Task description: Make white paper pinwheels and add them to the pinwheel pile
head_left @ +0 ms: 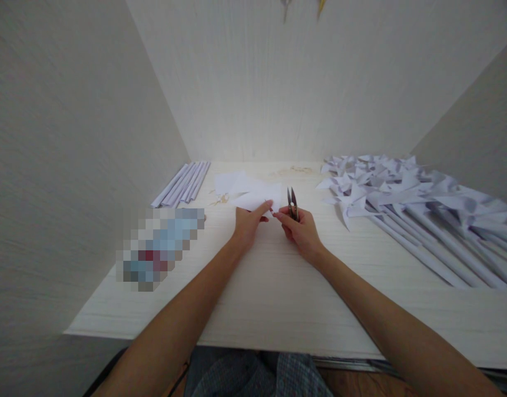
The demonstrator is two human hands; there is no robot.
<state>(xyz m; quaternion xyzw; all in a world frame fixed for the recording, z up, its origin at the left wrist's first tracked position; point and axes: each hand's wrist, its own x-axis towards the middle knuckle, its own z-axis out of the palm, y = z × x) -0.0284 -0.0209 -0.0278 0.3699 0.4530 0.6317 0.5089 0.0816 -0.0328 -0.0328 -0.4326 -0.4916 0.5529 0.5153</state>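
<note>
My left hand (248, 225) is closed on a white sheet of paper (255, 199), its thumb pressed on the near right corner. Close beside it, my right hand (302, 232) keeps a pair of thread snips (292, 199) in its palm, blades pointing up and away. The thumb and forefinger of that hand meet at the paper's corner; whether they pinch it or something small, I cannot make out. More white paper (228, 183) lies flat just behind the held sheet. A little heap of yellowish bits (221, 198) sits left of it.
Rolled white paper tubes (185, 184) lie at the back left. Paper pinwheels (373, 179) on paper sticks (431, 234) are heaped at the right. A pixelated bluish object (166, 242) lies left of my arm. Walls enclose the table (253, 314) on three sides.
</note>
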